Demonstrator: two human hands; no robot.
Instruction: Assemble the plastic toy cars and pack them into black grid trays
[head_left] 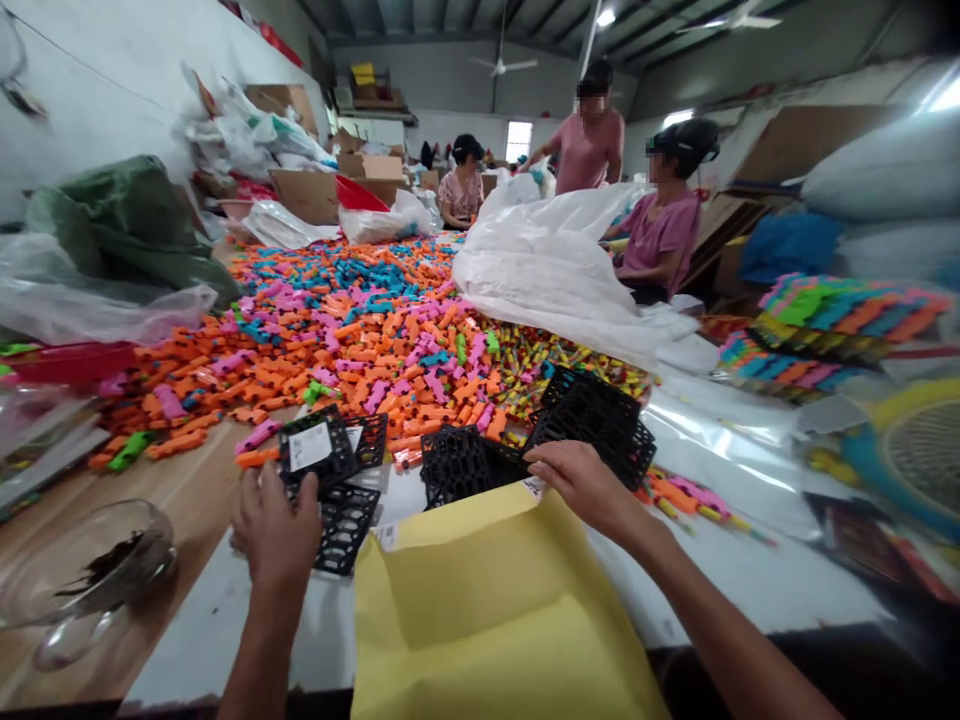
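Note:
My right hand point(581, 485) pinches the far right corner of a large yellow paper sheet point(495, 590), which bends down towards me over the table edge. A small white label shows beside those fingertips. My left hand point(277, 530) has its fingers apart and curved. It is at the near edge of a black plastic grid tray point(319, 450) with a white label, close to an orange toy piece point(257, 457); whether it touches either is unclear. Another black grid tray point(345, 530) lies beside that hand. More black trays point(592, 425) are stacked beyond my right hand.
A broad heap of small toy pieces point(360, 340) covers the table beyond the trays. At left stands a clear glass bowl point(90, 565) with dark bits. A white plastic sack point(555, 270) lies behind, near three people. Stacked colourful pieces point(847, 310) and a yellow-blue fan point(915, 450) are at right.

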